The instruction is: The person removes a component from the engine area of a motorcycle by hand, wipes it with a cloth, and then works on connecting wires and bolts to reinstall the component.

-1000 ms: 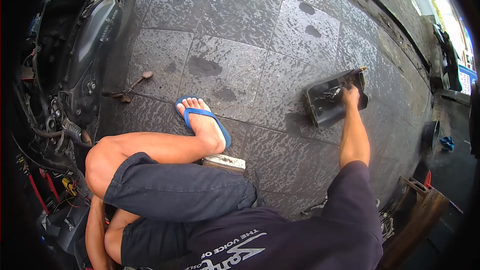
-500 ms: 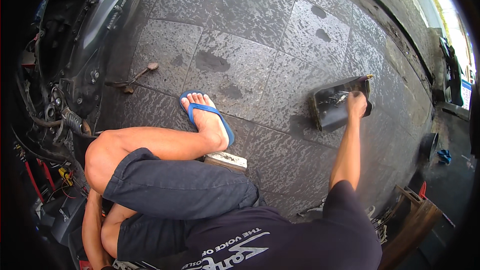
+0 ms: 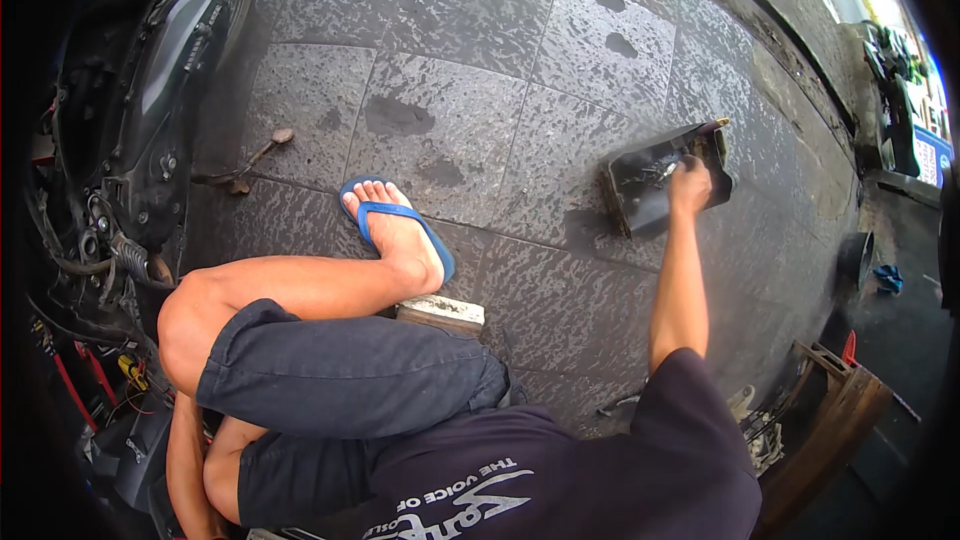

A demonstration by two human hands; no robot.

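Observation:
My right hand (image 3: 690,184) reaches into a black open tray (image 3: 655,219) standing on the tiles at the right. Its fingers are curled together beside small silver metal parts (image 3: 665,172) in the tray. Whatever the fingers hold is too small to name. My left forearm (image 3: 186,465) rises at the lower left, next to my bent knee. The knee hides the left hand, near the motorbike (image 3: 135,140).
A pedal-like lever (image 3: 250,162) sticks out from the bike over the floor. My foot wears a blue flip-flop (image 3: 441,252), near a white-topped block (image 3: 440,312). A wooden piece (image 3: 830,435) stands at the lower right, with a blue rag (image 3: 888,278) beyond it.
The whole view has shifted slightly, so floor, tray and bike appear farther left. My right hand stays in the tray, with its fingers slightly repositioned among the metal parts.

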